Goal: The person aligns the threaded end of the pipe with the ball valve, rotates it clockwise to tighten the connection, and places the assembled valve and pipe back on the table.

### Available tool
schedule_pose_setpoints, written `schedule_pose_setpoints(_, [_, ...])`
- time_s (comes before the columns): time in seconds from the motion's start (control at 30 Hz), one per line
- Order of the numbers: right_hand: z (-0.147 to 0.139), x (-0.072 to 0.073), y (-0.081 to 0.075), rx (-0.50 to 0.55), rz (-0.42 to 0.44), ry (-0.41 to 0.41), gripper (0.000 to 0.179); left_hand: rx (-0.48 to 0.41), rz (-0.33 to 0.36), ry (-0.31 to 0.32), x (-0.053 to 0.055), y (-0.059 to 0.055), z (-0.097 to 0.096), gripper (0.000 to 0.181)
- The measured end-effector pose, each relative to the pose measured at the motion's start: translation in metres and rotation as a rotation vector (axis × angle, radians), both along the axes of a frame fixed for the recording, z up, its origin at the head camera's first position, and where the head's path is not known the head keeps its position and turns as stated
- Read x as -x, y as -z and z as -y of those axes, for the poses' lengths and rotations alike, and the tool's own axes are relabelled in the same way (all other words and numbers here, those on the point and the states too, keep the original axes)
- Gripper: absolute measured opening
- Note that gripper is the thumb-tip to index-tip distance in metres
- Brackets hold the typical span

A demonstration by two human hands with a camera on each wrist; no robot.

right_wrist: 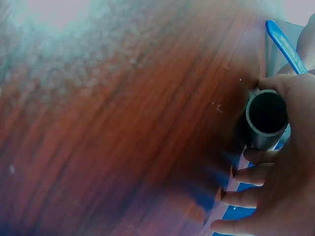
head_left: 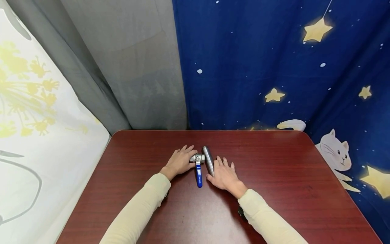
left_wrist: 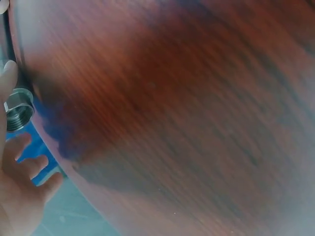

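A metal ball valve (head_left: pixel 197 158) with a blue lever handle (head_left: pixel 199 176) lies on the table, the handle pointing towards the person. My left hand (head_left: pixel 179 162) is at the valve's left end, thumb on one side and extended fingers on the other. The valve's hexagonal, threaded end (left_wrist: pixel 19 109) shows in the left wrist view. Just right of the valve lies a metal pipe (head_left: pixel 208 160). At the pipe's near end rests my right hand (head_left: pixel 224 176), fingers straight and spread. The pipe's hollow end (right_wrist: pixel 262 140) sits between thumb and index finger in the right wrist view.
The reddish-brown wooden table (head_left: pixel 268 152) has rounded far corners. Behind it hang a grey curtain (head_left: pixel 146 67) and a dark blue curtain (head_left: pixel 237 67) with stars and a cat. A white patterned cloth (head_left: pixel 45 169) hangs at the left.
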State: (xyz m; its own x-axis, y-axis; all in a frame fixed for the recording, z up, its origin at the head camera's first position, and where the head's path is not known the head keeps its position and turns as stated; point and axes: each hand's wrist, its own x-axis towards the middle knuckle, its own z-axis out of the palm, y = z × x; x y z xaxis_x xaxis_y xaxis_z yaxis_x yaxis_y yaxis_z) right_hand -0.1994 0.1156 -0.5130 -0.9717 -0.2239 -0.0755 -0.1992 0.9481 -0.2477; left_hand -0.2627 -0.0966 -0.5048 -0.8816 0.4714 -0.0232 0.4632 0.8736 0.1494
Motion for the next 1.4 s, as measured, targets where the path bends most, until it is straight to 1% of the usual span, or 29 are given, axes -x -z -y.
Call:
schedule_pose_setpoints(0.1, [0.000,0.000,0.000,0.001,-0.015,0.014,0.069,-0.012,-0.002,0.021,0.000,-0.001,0.000,0.057])
schedule_pose_setpoints(0.27, [0.000,-0.001,0.000,0.007,-0.032,0.031,0.069,-0.036,-0.007,0.044,0.000,0.000,0.001,0.056])
schedule_pose_setpoints(0.57, [0.001,-0.002,0.000,0.041,-0.070,0.049,0.066,-0.046,-0.024,0.059,-0.001,0.000,0.002,0.058])
schedule_pose_setpoints(0.77, [0.002,-0.002,0.002,0.038,-0.106,0.065,0.063,-0.069,-0.026,0.045,-0.001,0.001,0.002,0.053])
schedule_pose_setpoints(0.83, [0.002,-0.002,0.003,0.039,-0.146,0.062,0.059,-0.077,-0.022,0.039,-0.002,0.002,0.002,0.052])
schedule_pose_setpoints(1.03, [0.000,0.000,0.004,0.062,-0.330,0.046,0.034,-0.112,-0.018,0.034,-0.003,0.001,0.001,0.052])
schedule_pose_setpoints(1.13, [-0.002,0.001,0.003,0.084,-0.384,0.048,0.032,-0.154,-0.012,0.030,-0.004,0.002,0.001,0.050])
schedule_pose_setpoints(1.27, [-0.006,0.000,0.002,0.104,-0.420,0.054,0.030,-0.219,0.003,0.015,-0.004,0.003,0.001,0.047])
schedule_pose_setpoints(1.4, [-0.011,0.001,-0.001,0.104,-0.420,0.048,0.029,-0.273,-0.001,0.001,-0.005,0.004,0.002,0.043])
